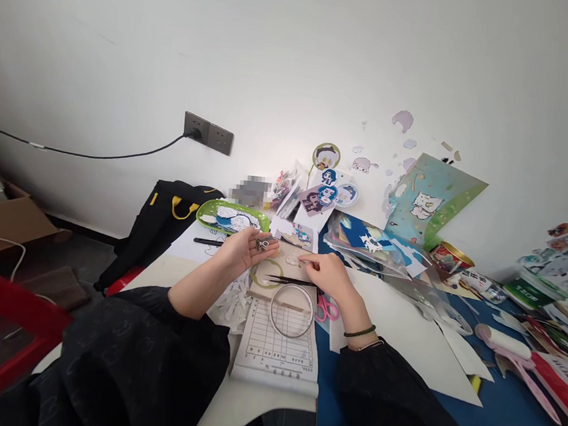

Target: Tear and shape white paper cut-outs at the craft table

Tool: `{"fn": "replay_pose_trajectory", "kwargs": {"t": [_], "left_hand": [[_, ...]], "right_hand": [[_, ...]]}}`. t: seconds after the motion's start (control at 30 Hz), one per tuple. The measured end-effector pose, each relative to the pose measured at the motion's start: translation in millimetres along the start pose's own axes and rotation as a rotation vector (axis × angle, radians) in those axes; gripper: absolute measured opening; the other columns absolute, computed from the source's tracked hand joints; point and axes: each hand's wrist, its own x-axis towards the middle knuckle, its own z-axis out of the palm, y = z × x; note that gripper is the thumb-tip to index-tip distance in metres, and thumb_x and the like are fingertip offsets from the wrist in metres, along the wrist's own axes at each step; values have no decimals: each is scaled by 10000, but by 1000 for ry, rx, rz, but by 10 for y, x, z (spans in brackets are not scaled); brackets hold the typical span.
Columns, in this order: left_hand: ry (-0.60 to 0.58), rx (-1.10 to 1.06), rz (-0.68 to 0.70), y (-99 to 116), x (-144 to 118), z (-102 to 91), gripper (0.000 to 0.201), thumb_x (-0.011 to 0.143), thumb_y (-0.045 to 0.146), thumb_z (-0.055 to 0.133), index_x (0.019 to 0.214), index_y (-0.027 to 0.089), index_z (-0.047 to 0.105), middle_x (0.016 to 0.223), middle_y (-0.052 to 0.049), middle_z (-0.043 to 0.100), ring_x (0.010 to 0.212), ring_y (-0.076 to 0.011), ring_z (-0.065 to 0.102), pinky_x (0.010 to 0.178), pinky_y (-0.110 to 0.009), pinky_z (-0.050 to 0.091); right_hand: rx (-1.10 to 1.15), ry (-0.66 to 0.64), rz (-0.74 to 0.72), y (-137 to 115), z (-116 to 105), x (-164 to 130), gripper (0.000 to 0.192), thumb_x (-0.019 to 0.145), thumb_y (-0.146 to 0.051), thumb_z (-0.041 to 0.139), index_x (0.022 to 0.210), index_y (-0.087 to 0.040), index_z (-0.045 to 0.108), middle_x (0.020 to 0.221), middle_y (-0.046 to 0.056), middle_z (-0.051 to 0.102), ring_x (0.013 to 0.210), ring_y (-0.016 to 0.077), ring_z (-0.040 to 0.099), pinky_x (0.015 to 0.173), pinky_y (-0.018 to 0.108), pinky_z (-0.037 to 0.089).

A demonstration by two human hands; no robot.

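My left hand [244,253] is turned palm up, with a small dark cutout sticker [264,243] held at its fingers. Opposite it, my right hand [328,272] is partly curled, its index fingertip at the edge of a small pale piece [293,260] on a brown board. Whether the fingertips pinch anything is too small to tell. Below the hands lie black tweezers [290,280], a greenish tape roll [259,274] and a larger pale ring of tape [272,312] on a printed form pad [276,346]. Pink-handled scissors [328,308] lie beside my right wrist.
A green tray [203,213] of paper cutouts stands behind my left hand, near a black pen [208,242]. White paper scraps [229,308] pile beside the pad. White sheets [393,331] and a pink-handled lint roller [507,345] are to the right. A black backpack [157,217] leans at left.
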Motion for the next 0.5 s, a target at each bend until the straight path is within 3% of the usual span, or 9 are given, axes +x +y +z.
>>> {"fn": "replay_pose_trajectory", "kwargs": {"t": [0.2,0.5], "left_hand": [[-6,16,5,6,-19,7,194,870,115,395,945,58,564,805,-193,686,712,-234,723,647,-291,614],[-2,36,11,-7,-16,17,200,879,119,379,929,52,560,806,-190,681,691,-228,722,642,-287,615]], "right_hand": [[6,18,12,30,8,5,378,765,-159,441,939,-252,763,744,16,742,589,148,577,602,234,380],[19,35,22,28,42,16,405,754,-151,455,1033,-253,731,622,10,678,545,148,539,572,232,353]]}}
